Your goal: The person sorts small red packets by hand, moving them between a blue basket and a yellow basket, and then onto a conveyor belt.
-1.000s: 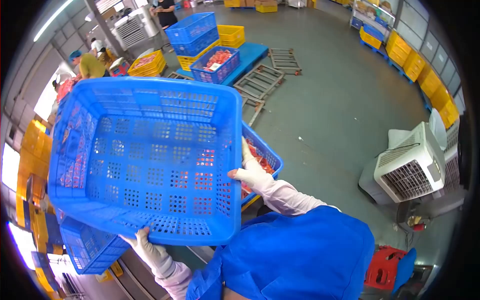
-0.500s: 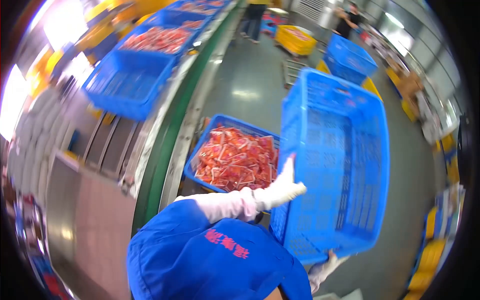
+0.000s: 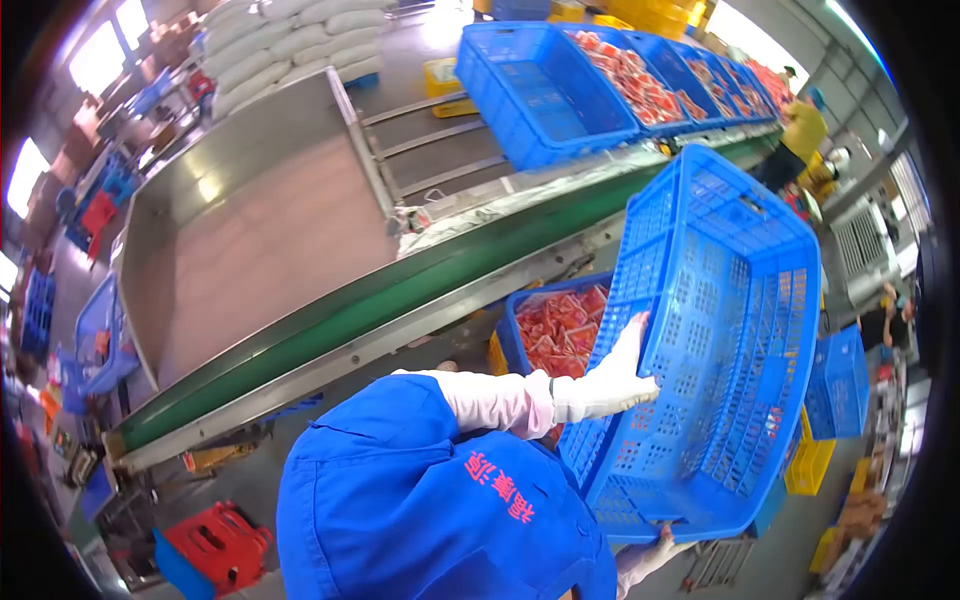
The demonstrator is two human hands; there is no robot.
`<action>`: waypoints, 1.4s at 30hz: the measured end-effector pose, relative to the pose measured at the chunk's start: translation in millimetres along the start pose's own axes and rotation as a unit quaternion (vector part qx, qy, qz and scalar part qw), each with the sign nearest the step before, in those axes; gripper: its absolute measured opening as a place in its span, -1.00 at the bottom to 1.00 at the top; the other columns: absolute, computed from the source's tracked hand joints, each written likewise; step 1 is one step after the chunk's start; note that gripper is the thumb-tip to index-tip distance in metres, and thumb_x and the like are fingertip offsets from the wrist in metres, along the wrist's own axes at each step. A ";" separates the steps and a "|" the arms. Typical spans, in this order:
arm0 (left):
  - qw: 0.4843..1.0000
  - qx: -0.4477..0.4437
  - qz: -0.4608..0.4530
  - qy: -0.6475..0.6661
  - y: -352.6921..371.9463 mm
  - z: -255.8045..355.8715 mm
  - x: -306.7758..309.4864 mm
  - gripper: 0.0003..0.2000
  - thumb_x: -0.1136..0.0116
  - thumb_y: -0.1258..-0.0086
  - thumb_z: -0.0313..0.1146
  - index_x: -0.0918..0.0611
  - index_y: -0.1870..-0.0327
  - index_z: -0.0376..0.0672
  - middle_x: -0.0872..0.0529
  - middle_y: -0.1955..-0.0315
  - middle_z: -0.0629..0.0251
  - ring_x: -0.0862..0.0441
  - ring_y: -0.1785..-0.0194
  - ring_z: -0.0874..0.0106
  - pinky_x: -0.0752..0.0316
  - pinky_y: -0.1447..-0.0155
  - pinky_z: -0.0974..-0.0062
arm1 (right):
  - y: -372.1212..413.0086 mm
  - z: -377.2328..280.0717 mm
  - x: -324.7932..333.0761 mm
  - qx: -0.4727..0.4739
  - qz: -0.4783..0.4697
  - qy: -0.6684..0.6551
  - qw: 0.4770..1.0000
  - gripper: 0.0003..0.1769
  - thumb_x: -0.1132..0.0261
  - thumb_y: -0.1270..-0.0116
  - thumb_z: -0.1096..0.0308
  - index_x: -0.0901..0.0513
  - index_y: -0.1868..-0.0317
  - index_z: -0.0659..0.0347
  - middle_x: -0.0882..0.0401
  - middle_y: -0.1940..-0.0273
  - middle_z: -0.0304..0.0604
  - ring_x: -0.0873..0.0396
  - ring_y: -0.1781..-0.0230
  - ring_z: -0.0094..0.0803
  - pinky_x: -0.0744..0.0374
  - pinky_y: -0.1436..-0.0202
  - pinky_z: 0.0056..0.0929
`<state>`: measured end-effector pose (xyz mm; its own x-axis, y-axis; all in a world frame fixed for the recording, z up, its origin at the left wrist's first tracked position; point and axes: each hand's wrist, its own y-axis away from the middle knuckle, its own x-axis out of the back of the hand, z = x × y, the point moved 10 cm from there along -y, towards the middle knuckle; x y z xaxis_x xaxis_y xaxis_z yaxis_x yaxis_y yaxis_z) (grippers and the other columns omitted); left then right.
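I hold an empty blue perforated crate (image 3: 730, 330) tilted on its side at the right. My left hand (image 3: 610, 380), in a white glove and sleeve, grips its near rim. My right hand (image 3: 650, 552), also gloved, supports the bottom corner and is mostly hidden beneath it. Behind the crate, low on the floor, stands a blue crate of red packets (image 3: 560, 330). My blue cap with red lettering (image 3: 440, 510) fills the lower middle of the view.
A green-edged conveyor (image 3: 330, 310) runs diagonally, with a steel table (image 3: 260, 230) behind it. Blue crates of red packets (image 3: 640, 80) line its far end. A person in a yellow shirt (image 3: 800, 135) stands there. Stacked crates (image 3: 835, 390) are at right, a red stool (image 3: 215, 545) lower left.
The view has swung around from the open floor to the conveyor. The crate has gone from in front of me to my right side, still held in both hands.
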<state>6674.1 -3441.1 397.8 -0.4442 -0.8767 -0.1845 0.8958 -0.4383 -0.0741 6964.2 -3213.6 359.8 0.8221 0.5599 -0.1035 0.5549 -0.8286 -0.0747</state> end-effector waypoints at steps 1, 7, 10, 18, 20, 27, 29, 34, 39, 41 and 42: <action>0.999 -0.024 0.025 0.011 -0.2 7.6 14.9 0.04 -0.23 -0.12 -0.34 0.19 -0.58 -0.34 0.11 -0.58 -0.15 0.17 -0.65 0.10 0.10 -0.64 0.37 | -10.0 3.9 -12.0 -0.002 -0.011 -0.005 1.000 0.02 -0.25 -0.19 0.18 0.04 -0.61 0.14 -0.18 -0.45 0.06 -0.27 -0.38 -0.09 -0.25 -0.44 -0.11; 0.983 -0.069 0.171 -0.023 31.9 80.4 137.2 0.03 -0.20 -0.08 -0.48 0.16 -0.59 -0.31 -0.22 -0.44 -0.08 -0.29 -0.44 0.22 -0.26 -0.44 0.42 | -34.4 -6.5 -158.8 -0.045 -0.177 -0.095 0.979 0.07 -0.37 -0.16 0.29 0.03 -0.62 0.04 -0.30 -0.35 -0.05 -0.35 -0.32 -0.14 -0.38 -0.35 -0.11; 0.968 -0.104 0.226 0.035 82.1 148.1 201.4 -0.17 -0.13 -0.09 -0.56 -0.15 -0.51 -0.22 -0.45 -0.23 0.15 -0.44 -0.25 0.35 -0.42 -0.27 0.43 | -35.5 17.7 -236.1 -0.083 -0.271 -0.118 0.952 0.07 -0.40 -0.14 0.41 0.01 -0.61 0.04 -0.32 -0.33 -0.10 -0.40 -0.27 -0.19 -0.54 -0.21 -0.17; 0.829 -0.184 0.474 -0.232 279.9 201.6 458.2 -0.88 -0.07 -0.41 -0.56 -0.54 0.08 -0.25 -0.59 0.20 0.24 -0.61 0.12 0.41 -0.60 0.03 0.44 | 132.6 -39.1 -526.7 -0.139 -0.675 -0.217 0.691 0.29 -0.47 -0.18 0.30 0.38 -0.61 0.14 0.28 -0.63 0.02 -0.12 -0.55 -0.10 -0.36 -0.45 -0.16; 0.814 -0.179 0.515 -0.199 335.8 207.4 513.9 -0.89 -0.06 -0.44 -0.55 -0.54 0.07 -0.21 -0.58 0.14 0.23 -0.59 0.07 0.41 -0.59 -0.04 0.43 | 187.8 -35.9 -574.9 -0.137 -0.743 -0.183 0.629 0.27 -0.43 -0.22 0.28 0.41 -0.59 0.28 0.34 -0.63 0.11 -0.19 -0.51 -0.02 -0.38 -0.43 -0.13; 0.758 -0.078 0.648 0.015 455.9 162.1 676.6 -0.86 -0.07 -0.49 -0.32 -0.53 0.01 -0.06 -0.57 0.03 0.29 -0.57 0.01 0.40 -0.55 -0.12 0.37 | 280.0 40.5 -690.7 0.076 -0.849 0.062 0.520 -0.07 -0.37 -0.25 0.32 -0.10 -0.57 0.11 -0.50 -0.26 0.24 -0.57 -0.20 0.04 -0.51 -0.27 -0.13; 0.751 -0.002 0.660 -0.019 482.2 138.1 737.8 -0.77 -0.11 -0.46 -0.19 -0.53 -0.02 -0.05 -0.57 0.00 0.27 -0.54 -0.01 0.33 -0.53 -0.13 0.29 | 267.8 72.9 -684.1 0.172 -0.835 0.096 0.515 -0.32 -0.31 -0.29 0.29 -0.37 -0.42 0.08 -0.69 -0.01 0.05 -0.64 -0.04 0.01 -0.56 -0.16 -0.18; 0.616 0.227 0.750 0.085 499.9 100.1 754.9 -0.43 -0.17 -0.37 0.02 -0.53 -0.25 -0.25 -0.60 -0.17 0.13 -0.53 -0.16 0.17 -0.39 -0.29 0.17 | 140.2 200.2 -599.9 0.038 -0.727 0.273 0.628 -0.40 -0.23 -0.26 0.18 -0.49 -0.31 0.17 -0.71 0.01 0.04 -0.66 -0.02 -0.03 -0.60 -0.14 -0.16; 0.502 0.317 0.746 -0.302 487.8 119.7 786.1 -0.47 -0.25 -0.36 -0.08 -0.57 -0.23 -0.29 -0.68 -0.04 0.08 -0.60 -0.01 0.21 -0.48 -0.14 0.23 | 19.0 256.0 -420.1 -0.066 -0.469 0.506 0.721 -0.53 -0.26 -0.17 0.24 -0.65 -0.11 0.14 -0.71 0.10 0.13 -0.67 0.02 0.06 -0.58 -0.12 -0.05; 0.394 0.261 0.698 -0.538 445.9 152.4 775.5 -0.48 -0.28 -0.36 -0.12 -0.58 -0.22 -0.31 -0.71 0.01 0.07 -0.63 0.05 0.22 -0.51 -0.07 0.25 | 2.7 278.3 -349.3 -0.097 -0.414 0.564 0.708 -0.57 -0.29 -0.22 0.23 -0.65 -0.10 0.17 -0.71 0.10 0.14 -0.66 0.00 0.04 -0.58 -0.12 -0.08; 0.354 0.205 0.664 -0.626 416.2 159.8 768.5 -0.49 -0.29 -0.35 -0.14 -0.59 -0.21 -0.32 -0.72 0.04 0.06 -0.64 0.08 0.23 -0.53 -0.04 0.26 | -2.5 289.6 -314.8 -0.130 -0.399 0.557 0.717 -0.57 -0.29 -0.23 0.22 -0.65 -0.10 0.18 -0.71 0.09 0.15 -0.66 -0.01 0.04 -0.58 -0.13 -0.09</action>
<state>6703.0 -4328.9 381.8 0.4757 0.3486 0.8076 0.3645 0.7575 -0.5416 6667.0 -3386.6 105.4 -0.2572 0.6260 0.7362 0.7915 -0.3006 0.5321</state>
